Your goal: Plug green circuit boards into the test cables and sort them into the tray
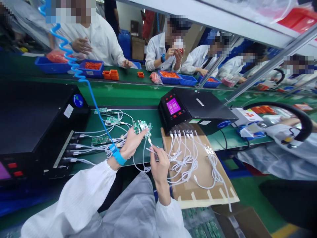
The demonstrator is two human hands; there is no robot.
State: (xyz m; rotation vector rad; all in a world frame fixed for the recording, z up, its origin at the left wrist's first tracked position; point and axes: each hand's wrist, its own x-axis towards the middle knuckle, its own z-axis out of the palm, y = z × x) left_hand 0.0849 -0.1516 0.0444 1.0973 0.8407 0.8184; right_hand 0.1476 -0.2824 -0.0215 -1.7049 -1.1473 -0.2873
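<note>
My left hand [133, 141] is closed on green circuit boards [142, 127], thumb across them. A blue band with a coiled blue cord circles that wrist. Just below the boards, my right hand [159, 162] pinches a white cable [151, 145] whose plug end points up at them; whether it is plugged in I cannot make out. Left of my hands, more circuit boards [100, 140] lie on the green bench with white cables [89, 150] running to a large black box [37, 122].
A black tester [198, 110] with a lit purple screen stands right, its white cables [185, 165] looped over a cardboard sheet [205, 195]. The coiled blue cord [65, 49] hangs at the left. Across the belt sit co-workers in white, with blue bins [170, 80] of orange parts.
</note>
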